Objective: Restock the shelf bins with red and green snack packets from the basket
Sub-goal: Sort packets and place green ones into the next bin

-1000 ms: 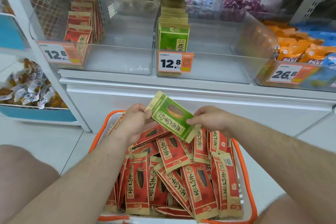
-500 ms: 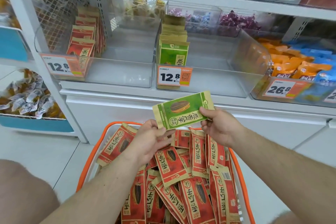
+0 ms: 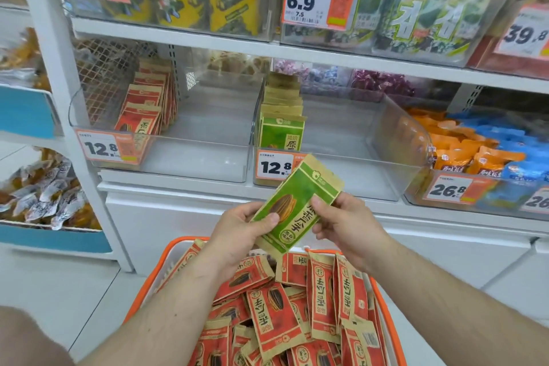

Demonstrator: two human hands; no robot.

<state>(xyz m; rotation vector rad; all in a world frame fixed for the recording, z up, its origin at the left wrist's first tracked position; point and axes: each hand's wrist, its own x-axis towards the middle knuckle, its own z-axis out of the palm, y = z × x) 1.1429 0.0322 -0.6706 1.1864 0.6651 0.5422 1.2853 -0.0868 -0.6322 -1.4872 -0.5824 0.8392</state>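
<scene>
on the white shop shelf (image 3: 267, 47), a clear plastic bin (image 3: 190, 157) holds a row of upright red packets (image 3: 142, 116), and its neighbour bin (image 3: 341, 163) holds green ones (image 3: 282, 131). above the orange basket (image 3: 154, 273) of red snack packets (image 3: 297, 315), the left hand (image 3: 240, 235) and right hand (image 3: 344, 226) both pinch one tilted green snack packet (image 3: 297, 205), below the bins.

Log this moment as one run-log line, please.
step: restocking | left hand + right hand: holding green packet | over basket of red packets | target: green bin
</scene>
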